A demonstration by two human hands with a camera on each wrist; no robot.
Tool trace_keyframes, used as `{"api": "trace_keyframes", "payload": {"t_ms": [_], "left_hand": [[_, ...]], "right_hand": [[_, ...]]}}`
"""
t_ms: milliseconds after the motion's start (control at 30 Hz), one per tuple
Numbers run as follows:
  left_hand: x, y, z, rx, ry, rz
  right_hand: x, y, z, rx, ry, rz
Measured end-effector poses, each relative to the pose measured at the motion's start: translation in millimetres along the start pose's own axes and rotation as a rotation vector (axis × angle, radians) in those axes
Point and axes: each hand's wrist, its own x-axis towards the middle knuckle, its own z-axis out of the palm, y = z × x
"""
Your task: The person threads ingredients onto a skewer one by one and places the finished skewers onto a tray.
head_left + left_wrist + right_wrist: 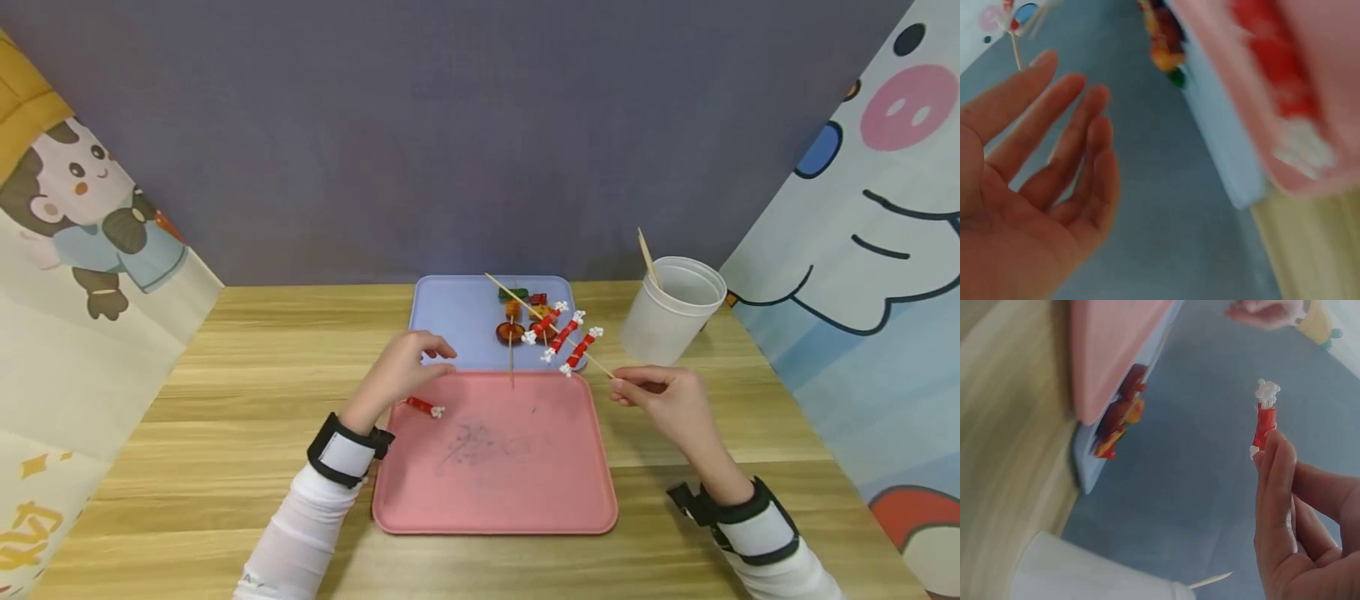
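Observation:
My right hand [667,402] pinches the lower end of a thin wooden skewer [506,288] between thumb and fingertips. Threaded across that skewer are several red pieces with white frilly ends [561,337], held up in the air over the trays. My left hand [408,364] hovers above the left rear of the pink tray [495,508], fingers loosely bent and nothing in them. Below it lies one more red piece with white ends [424,407], partly hidden by the hand in the head view; the left wrist view shows this piece [1279,62] blurred.
Behind the pink tray a blue tray [453,312] bears two skewers with orange, brown, green and red food pieces [511,333]. A white bucket [663,321] with wooden sticks [647,254] stands at the back right. A grey wall [465,150] closes off the table's rear.

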Motion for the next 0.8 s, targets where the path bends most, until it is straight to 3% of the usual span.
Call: {"api": "trace_keyframes", "payload": {"t_ms": [67,100,233,300,333,800], "left_hand": [[-4.9,-8.5,-0.2,0.018,-0.034,-0.002],[-7.2,-12.4,0.0,0.025,-0.046,-0.001],[-13.7,-22.4,1.5,0.044,-0.093,-0.008],[-16.0,-26.4,2.2,0.051,-0.118,-0.020],[-16.6,-28.8,2.4,0.059,-0.132,-0.019],[-22.9,-49.5,-4.1,0.071,-0.313,0.033]], "right_hand": [[-0.9,4,-3,-0.024,0.006,0.012],[1.0,25,-3,0.018,-0.004,-0.006],[-1.6,33,-8,-0.030,0.016,0.019],[-2.8,36,-11,-0.041,0.023,0.026],[-5.5,18,-12,-0.095,0.039,0.051],[-2.3,39,-24,-0.160,0.097,0.085]]}}
